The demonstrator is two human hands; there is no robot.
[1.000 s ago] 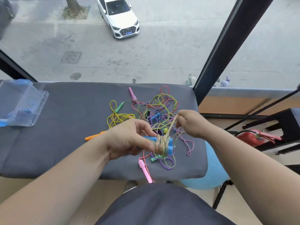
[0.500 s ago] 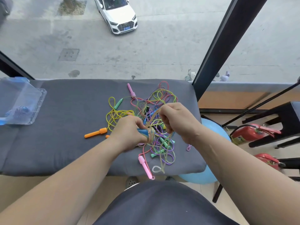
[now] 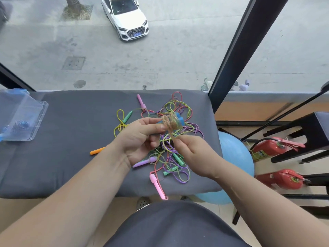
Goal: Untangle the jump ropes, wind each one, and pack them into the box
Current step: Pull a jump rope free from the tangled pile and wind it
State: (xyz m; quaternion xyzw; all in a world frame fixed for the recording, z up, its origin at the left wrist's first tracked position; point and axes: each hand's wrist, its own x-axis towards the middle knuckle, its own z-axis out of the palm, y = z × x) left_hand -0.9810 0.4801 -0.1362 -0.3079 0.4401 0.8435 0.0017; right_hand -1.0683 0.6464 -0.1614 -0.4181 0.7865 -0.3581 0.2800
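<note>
My left hand (image 3: 140,138) grips a pair of blue handles (image 3: 179,120) with a multicoloured rope wound around them in a thick coil (image 3: 171,122). Just below the coil, my right hand (image 3: 192,152) pinches the loose end of that same rope, which runs up taut to the coil. Under both hands a tangle of jump ropes (image 3: 176,157) in pink, purple, green and yellow lies on the grey cushion (image 3: 62,148). At the far left stands the clear plastic box (image 3: 19,118), with one wound blue rope (image 3: 21,124) inside.
Loose handles lie around the tangle: pink (image 3: 157,186) at the front edge, orange (image 3: 97,150) to the left, another pink (image 3: 141,102) at the back. A blue ball (image 3: 235,157) and two red fire extinguishers (image 3: 270,148) sit to the right; a window lies beyond.
My left hand has turned palm-up and lifted the wound blue handles farther from me. My right hand has dropped from above the coil to below it, still pinching the rope.
</note>
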